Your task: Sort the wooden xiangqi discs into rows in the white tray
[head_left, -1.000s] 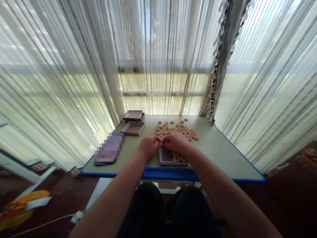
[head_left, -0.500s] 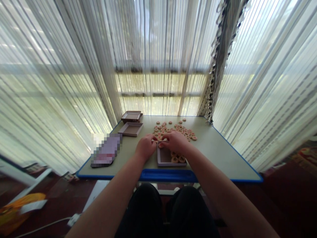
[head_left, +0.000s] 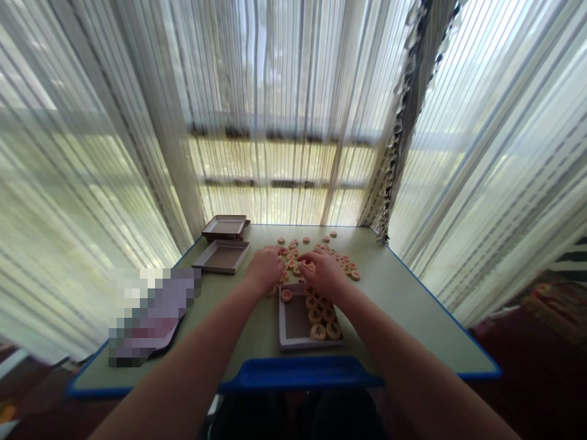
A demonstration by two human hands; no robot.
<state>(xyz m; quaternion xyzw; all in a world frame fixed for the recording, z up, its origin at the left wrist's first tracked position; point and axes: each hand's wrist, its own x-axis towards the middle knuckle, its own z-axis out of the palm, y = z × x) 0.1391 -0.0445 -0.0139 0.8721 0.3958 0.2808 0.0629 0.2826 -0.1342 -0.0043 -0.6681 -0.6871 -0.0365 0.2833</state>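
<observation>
A shallow box (head_left: 282,324) on the table holds xiangqi pieces with dark characters in rows on its right side. One red-marked xiangqi piece (head_left: 287,296) lies alone in its far left corner. Beyond the box, loose xiangqi pieces (head_left: 290,256) are scattered in a heap. My left hand (head_left: 265,269) hovers at the heap's left edge, fingers curved and apart. Over the middle of the heap, my right hand (head_left: 323,274) has its thumb and forefinger parted around pieces. It partly hides the box's far right corner; whether it touches a piece is hard to see.
A shallow tray (head_left: 221,270) lies at the back left, with stacked box parts (head_left: 224,231) behind it. A pixelated purple item (head_left: 165,311) rests near the left edge. A blue tray-like ledge (head_left: 300,374) runs along the front. Striped curtains (head_left: 275,153) hang beyond the table.
Both hands have left the box's far edge for the loose pieces, the red-marked piece staying in the corner. The view has tipped downward, showing more of the box.
</observation>
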